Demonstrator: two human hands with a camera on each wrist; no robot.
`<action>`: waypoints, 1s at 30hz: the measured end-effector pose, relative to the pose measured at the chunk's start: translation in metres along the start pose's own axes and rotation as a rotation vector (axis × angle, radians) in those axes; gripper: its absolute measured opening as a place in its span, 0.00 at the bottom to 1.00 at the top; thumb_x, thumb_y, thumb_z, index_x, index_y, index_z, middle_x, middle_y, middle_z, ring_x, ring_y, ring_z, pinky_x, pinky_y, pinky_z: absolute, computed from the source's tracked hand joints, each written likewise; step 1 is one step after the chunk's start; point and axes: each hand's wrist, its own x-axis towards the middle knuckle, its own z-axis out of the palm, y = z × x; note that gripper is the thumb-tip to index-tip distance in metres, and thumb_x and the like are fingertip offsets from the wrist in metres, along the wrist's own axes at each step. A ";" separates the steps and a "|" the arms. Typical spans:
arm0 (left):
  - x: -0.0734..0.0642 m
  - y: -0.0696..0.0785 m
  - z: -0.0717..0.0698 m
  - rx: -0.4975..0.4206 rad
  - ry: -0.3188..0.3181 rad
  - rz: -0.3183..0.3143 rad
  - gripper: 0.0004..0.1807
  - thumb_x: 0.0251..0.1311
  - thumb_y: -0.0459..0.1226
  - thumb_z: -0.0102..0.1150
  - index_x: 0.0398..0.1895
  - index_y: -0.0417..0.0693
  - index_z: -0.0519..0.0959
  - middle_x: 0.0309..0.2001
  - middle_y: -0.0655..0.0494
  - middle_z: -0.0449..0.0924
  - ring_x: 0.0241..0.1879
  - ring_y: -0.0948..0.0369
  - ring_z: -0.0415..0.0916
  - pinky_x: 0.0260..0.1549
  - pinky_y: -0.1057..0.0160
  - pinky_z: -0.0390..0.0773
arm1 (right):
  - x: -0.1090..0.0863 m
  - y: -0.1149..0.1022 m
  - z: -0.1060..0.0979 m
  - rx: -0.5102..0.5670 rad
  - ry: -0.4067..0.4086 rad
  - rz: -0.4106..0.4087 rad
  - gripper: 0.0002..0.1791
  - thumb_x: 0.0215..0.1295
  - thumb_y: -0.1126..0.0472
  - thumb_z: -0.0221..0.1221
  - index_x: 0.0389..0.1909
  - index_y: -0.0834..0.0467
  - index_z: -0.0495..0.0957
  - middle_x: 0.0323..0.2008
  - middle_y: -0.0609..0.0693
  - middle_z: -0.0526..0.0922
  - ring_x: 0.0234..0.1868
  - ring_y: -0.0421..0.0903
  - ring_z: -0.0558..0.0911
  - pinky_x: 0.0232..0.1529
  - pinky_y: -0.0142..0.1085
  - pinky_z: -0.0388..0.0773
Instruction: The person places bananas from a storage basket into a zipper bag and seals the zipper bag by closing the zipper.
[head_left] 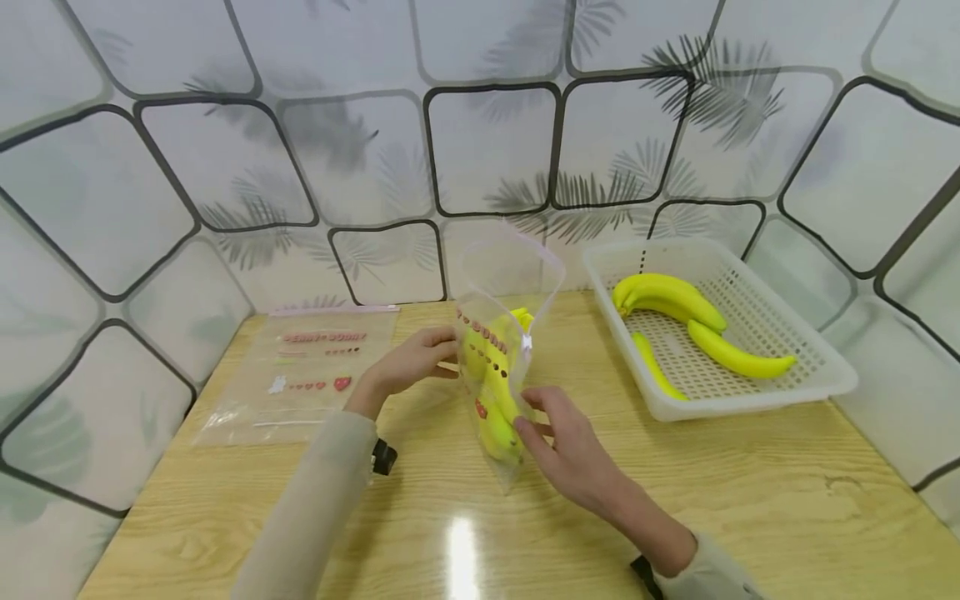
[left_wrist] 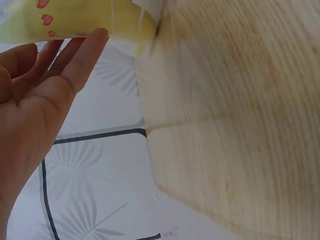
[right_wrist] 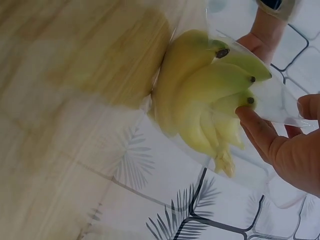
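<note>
A clear zip bag with red print stands upright between my hands, its mouth spread apart at the top. Inside it is a bunch of yellow bananas, stem end up in the head view. My left hand touches the bag's left side with its fingers extended; the left wrist view has those fingertips against the plastic. On the other side, my right hand touches the bag with thumb and fingers apart. One of its fingertips presses the plastic over a banana tip.
At the right stands a white perforated basket holding a few bananas. A second printed zip bag lies flat at the left. The wooden table backs onto a patterned cloth wall.
</note>
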 end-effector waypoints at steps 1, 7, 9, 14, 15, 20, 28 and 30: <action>0.000 0.000 0.001 -0.010 0.000 0.004 0.18 0.78 0.36 0.40 0.63 0.35 0.70 0.61 0.40 0.72 0.62 0.46 0.72 0.59 0.48 0.76 | 0.001 0.000 0.001 0.009 0.000 -0.001 0.14 0.71 0.69 0.57 0.54 0.65 0.71 0.53 0.58 0.75 0.58 0.57 0.77 0.49 0.39 0.83; 0.001 -0.003 0.006 0.051 0.039 0.051 0.16 0.71 0.31 0.50 0.58 0.34 0.72 0.58 0.39 0.74 0.58 0.47 0.76 0.54 0.53 0.80 | 0.010 -0.001 0.004 0.094 0.027 0.018 0.09 0.71 0.72 0.54 0.50 0.64 0.74 0.49 0.56 0.77 0.58 0.57 0.78 0.45 0.35 0.84; 0.001 -0.003 0.008 0.082 0.072 0.057 0.11 0.71 0.32 0.51 0.52 0.35 0.74 0.54 0.40 0.76 0.56 0.48 0.77 0.51 0.55 0.82 | 0.013 0.000 0.003 0.121 0.048 0.037 0.08 0.71 0.73 0.53 0.48 0.64 0.74 0.49 0.57 0.78 0.58 0.57 0.78 0.42 0.34 0.84; -0.001 -0.003 0.013 0.156 0.151 0.059 0.06 0.73 0.33 0.51 0.40 0.36 0.73 0.44 0.44 0.77 0.49 0.50 0.78 0.47 0.53 0.83 | 0.019 0.007 -0.003 0.156 0.097 0.037 0.07 0.72 0.72 0.51 0.47 0.65 0.74 0.46 0.58 0.80 0.54 0.56 0.80 0.40 0.35 0.85; -0.002 -0.003 0.014 0.159 0.165 0.055 0.06 0.73 0.32 0.51 0.40 0.36 0.73 0.44 0.43 0.76 0.49 0.49 0.78 0.47 0.52 0.83 | 0.021 0.009 -0.004 0.154 0.111 0.032 0.07 0.73 0.71 0.51 0.47 0.65 0.74 0.45 0.59 0.80 0.53 0.56 0.81 0.39 0.35 0.85; -0.010 -0.004 0.014 0.127 0.240 0.032 0.07 0.71 0.32 0.54 0.37 0.34 0.72 0.44 0.41 0.76 0.48 0.47 0.80 0.47 0.53 0.84 | 0.031 0.020 -0.008 0.136 0.187 0.042 0.05 0.74 0.68 0.53 0.44 0.65 0.76 0.40 0.58 0.81 0.51 0.54 0.82 0.38 0.35 0.83; -0.037 -0.006 0.019 0.053 0.322 0.006 0.07 0.66 0.31 0.60 0.32 0.36 0.74 0.40 0.46 0.78 0.39 0.53 0.81 0.46 0.52 0.84 | 0.065 0.040 -0.024 0.263 0.268 0.269 0.09 0.75 0.68 0.48 0.46 0.67 0.75 0.42 0.60 0.80 0.39 0.47 0.77 0.38 0.27 0.75; -0.047 -0.006 0.021 0.046 0.260 -0.016 0.07 0.67 0.33 0.59 0.35 0.36 0.75 0.43 0.45 0.78 0.42 0.50 0.81 0.47 0.51 0.83 | 0.074 0.044 -0.026 0.357 0.284 0.339 0.09 0.76 0.67 0.47 0.47 0.66 0.74 0.44 0.60 0.80 0.39 0.46 0.76 0.36 0.27 0.75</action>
